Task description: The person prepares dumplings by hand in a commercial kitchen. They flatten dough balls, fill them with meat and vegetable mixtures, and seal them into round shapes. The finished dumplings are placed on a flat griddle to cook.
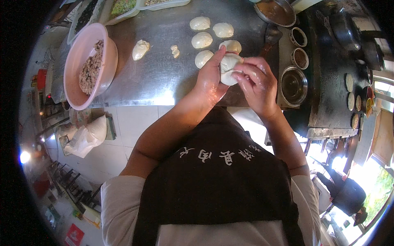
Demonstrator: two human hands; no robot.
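A pale, shiny piece of dough (229, 72) rests in my left hand (211, 78), whose thumb lies along its left side. My right hand (258, 83) pinches the dough's right edge between thumb and fingers. Folds run across the dough's top; whether it holds filling is hidden. Just beyond my hands, several smooth rounds of dough, one of them (202, 40) near the middle, lie on the steel worktop (147, 83). Farther left sit a single dough lump (141, 49) and a small dough scrap (175, 51). Both hands look wet or oily.
A pink basin (112, 55) of minced filling (92, 69) stands at the left. Trays of chopped ingredients (121, 7) line the back. To the right are a metal bowl of liquid (294, 86), small bowls (299, 58) and a dark griddle (331, 92) with flatbreads (351, 101). Another person (347, 193) is at lower right.
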